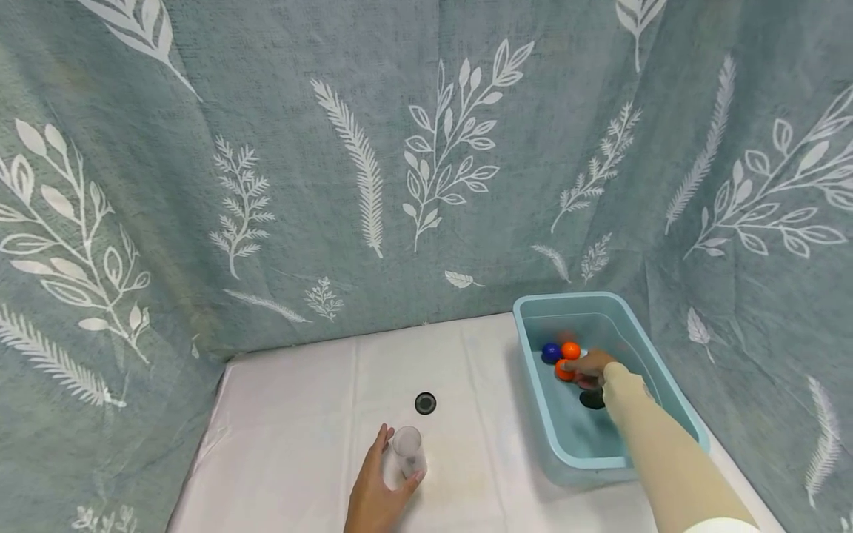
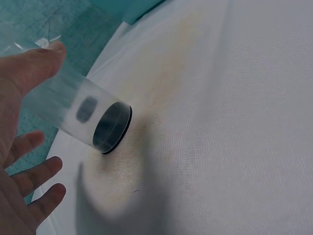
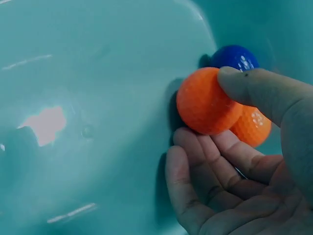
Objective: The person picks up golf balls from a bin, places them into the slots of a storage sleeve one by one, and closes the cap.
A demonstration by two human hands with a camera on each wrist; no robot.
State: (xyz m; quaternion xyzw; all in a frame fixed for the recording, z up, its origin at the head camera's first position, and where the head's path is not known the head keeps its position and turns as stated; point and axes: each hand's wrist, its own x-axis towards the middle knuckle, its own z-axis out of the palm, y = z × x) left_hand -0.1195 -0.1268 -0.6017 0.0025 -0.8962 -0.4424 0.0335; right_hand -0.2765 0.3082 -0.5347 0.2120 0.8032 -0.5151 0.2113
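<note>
The thumb of the right hand (image 1: 595, 364) presses an orange ball (image 3: 205, 100) against the fingertips below, a pinch grasp; the ball lies within the blue basin (image 1: 600, 463). Directly beside it are a second orange ball (image 3: 255, 126) and a dark blue ball (image 3: 234, 57). The left hand (image 1: 378, 487) holds a clear cylinder (image 2: 63, 98) with the thumb along its wall, the index finger hidden and the remaining three fingers extended, clear of it. The cylinder stands upright, its dark-edged base toward the white cloth (image 1: 293, 414). Just beyond it lies a round black disc (image 1: 425, 403). A beige sleeve (image 1: 656, 451) crosses the basin rim; a leaf-patterned curtain (image 1: 300, 185) encloses the surface.
</note>
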